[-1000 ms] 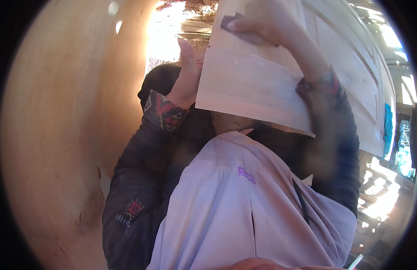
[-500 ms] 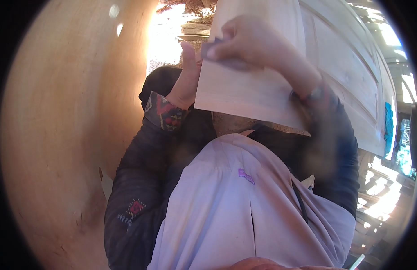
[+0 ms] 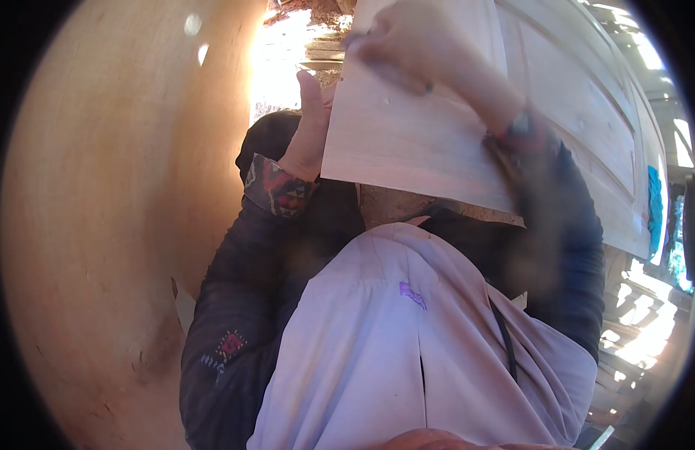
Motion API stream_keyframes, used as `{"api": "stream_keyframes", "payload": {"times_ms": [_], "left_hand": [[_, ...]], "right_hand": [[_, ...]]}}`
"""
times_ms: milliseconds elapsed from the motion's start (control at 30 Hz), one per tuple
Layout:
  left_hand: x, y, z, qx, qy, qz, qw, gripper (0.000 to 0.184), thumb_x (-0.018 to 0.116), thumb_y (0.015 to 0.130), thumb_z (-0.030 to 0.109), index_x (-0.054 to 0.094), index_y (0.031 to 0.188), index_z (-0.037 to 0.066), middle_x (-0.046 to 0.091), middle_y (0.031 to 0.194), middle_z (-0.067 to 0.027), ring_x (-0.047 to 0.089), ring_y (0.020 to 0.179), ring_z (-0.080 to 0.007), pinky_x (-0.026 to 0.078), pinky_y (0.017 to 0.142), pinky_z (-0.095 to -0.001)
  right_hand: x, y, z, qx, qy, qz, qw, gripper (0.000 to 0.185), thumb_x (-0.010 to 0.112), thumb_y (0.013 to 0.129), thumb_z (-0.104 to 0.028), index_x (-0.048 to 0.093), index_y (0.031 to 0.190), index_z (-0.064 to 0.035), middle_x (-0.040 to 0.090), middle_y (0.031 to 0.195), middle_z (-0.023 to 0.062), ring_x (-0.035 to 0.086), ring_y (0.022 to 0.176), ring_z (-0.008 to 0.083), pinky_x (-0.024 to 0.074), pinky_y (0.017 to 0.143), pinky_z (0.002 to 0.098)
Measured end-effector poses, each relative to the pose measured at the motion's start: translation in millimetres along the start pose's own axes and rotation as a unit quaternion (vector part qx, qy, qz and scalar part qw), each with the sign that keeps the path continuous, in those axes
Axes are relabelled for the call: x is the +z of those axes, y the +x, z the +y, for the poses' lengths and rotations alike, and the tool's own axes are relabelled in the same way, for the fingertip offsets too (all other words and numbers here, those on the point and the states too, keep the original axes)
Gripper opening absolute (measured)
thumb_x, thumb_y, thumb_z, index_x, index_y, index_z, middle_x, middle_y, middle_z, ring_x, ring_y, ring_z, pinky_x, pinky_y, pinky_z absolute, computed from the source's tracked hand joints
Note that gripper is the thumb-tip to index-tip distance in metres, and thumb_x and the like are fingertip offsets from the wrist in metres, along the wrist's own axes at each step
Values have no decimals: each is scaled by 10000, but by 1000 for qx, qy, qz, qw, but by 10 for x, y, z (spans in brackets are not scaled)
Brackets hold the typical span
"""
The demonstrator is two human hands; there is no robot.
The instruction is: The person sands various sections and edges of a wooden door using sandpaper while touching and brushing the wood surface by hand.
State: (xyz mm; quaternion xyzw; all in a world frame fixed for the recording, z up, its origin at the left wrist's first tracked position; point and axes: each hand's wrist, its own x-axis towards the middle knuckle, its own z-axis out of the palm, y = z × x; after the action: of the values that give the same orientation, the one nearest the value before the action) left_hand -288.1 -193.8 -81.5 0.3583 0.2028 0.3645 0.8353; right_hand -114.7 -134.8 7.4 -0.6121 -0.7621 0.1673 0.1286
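A pale, flat wooden board (image 3: 415,150) extends away from my lap. My left hand (image 3: 310,131) supports its left edge, thumb sticking up and the fingers mostly hidden behind the edge. Over the far part of the board is my right hand (image 3: 415,41), blurred by motion. It is closed on a dark grey, thin piece that looks like sandpaper (image 3: 398,76), lying flat against the wood. Much of the sandpaper is covered by the hand.
A large curved-looking wooden panel (image 3: 100,210) fills the left side. At right stands a panelled wooden door (image 3: 580,112) with a turquoise cloth (image 3: 654,202) at its edge. Light purple fabric (image 3: 407,352) covers my lap.
My right hand has slid farther away along the board with the sandpaper. My left hand stays at the board's left edge. The view has shifted slightly.
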Motion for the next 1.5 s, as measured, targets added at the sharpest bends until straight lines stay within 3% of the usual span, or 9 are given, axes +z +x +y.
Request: {"api": "stream_keyframes", "payload": {"times_ms": [367,533,633,933,1067,1167,1200,1333,1500], "left_hand": [[58,-7,22,-1,1,23,1000,1039,101,810,823,498,1280,-14,601,1172,-111,574,1088,-194,461,937,-330],[-110,-16,-28,-1,36,-35,999,1039,105,809,826,496,1283,-12,603,1163,-106,577,1077,-192,465,930,-329],[45,-18,14,0,6,9,1000,1032,105,813,823,503,1278,-7,608,1147,-99,581,1062,-187,470,918,-325],[57,2,31,-2,19,18,1000,1024,106,815,820,506,1265,-9,612,1128,-99,586,1050,-184,477,914,-323],[-45,2,14,-20,-9,-13,1000,1025,114,814,821,489,1283,-10,613,1127,-100,589,1046,-181,486,900,-324],[-96,-12,3,-8,28,-20,999,1023,119,815,819,483,1289,-11,614,1118,-97,597,1029,-181,495,884,-323],[-81,4,10,-7,9,-19,1000,1021,122,814,821,488,1279,-11,615,1115,-95,599,1024,-179,497,881,-323],[-213,55,-41,-6,-64,-86,994,1018,134,806,829,505,1250,-8,616,1107,-90,603,1013,-174,500,872,-319],[-39,-20,9,-14,10,-6,1000,1021,142,800,835,507,1247,-6,617,1104,-89,604,1008,-173,504,861,-320]], "right_hand": [[-1,-331,-74,-115,-25,-12,993,469,730,725,-383,609,682,68,581,593,187,508,438,232,401,469,380],[-56,128,523,120,266,-41,956,398,713,745,-372,640,748,19,580,622,164,581,642,284,452,639,401],[-107,-366,-56,-139,-8,-7,990,401,693,756,-375,638,729,21,566,586,159,563,573,273,445,584,396],[55,-265,203,-129,-28,55,990,543,668,701,-517,636,666,24,515,518,152,518,495,228,404,521,399],[-177,-56,249,59,-38,-83,994,537,711,683,-491,627,706,39,550,612,166,591,624,247,443,609,408],[-75,134,762,34,214,-41,975,490,731,682,-442,646,738,37,584,660,176,614,663,235,447,608,400],[-499,-241,-6,88,26,-131,987,487,584,847,-438,636,589,-28,589,522,137,529,394,268,447,461,357],[-152,-368,-14,-23,13,-53,998,459,724,693,-419,639,733,30,602,690,189,596,677,306,448,649,401],[-355,-51,417,82,98,-85,988,476,691,734,-456,628,630,4,581,558,149,531,463,267,426,506,372]]}}
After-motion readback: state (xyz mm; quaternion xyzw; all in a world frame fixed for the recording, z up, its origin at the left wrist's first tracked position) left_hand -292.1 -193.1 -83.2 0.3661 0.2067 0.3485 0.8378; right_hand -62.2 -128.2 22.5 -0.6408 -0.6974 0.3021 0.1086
